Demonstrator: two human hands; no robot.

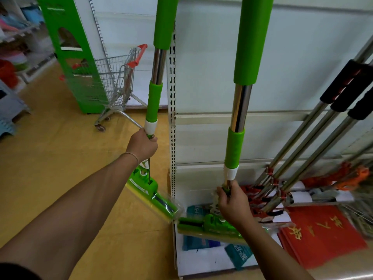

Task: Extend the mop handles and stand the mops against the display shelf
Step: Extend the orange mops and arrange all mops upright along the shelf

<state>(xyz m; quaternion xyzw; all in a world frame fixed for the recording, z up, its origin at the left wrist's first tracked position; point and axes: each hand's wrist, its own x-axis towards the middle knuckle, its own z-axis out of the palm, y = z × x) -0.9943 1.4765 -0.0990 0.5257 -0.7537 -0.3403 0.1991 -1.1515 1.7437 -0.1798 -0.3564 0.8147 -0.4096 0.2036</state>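
While each hand grips a green mop low on its pole, both mops stand nearly upright before the shelf (222,116). The left hand (142,145) curls its fingers round the left mop (154,98) just under the white collar; that mop's head sits on the floor at the shelf's left front corner, by the perforated upright (172,122). The right hand (234,203) wraps the right mop (241,106) below its collar, thumb and fingers closed on the thin lower rod; its head rests on the shelf's bottom board, near the front edge, touching blue packets (238,254).

Both poles show bare steel between the green sleeves, so they look at least partly extended; whether the locks are tight I cannot tell. A loose lock could let a pole slide back down once released.

The likelier trouble is tipping. Both mops stand nearly upright with no clear lean on the back panel, so letting go now could send one outward toward the cart (119,81) or sideways into the black-gripped mops (314,138) leaning at the shelf's right end. The left head, on smooth floor and in slick wrap, could also skid out. The right head perches on packets and may rock.
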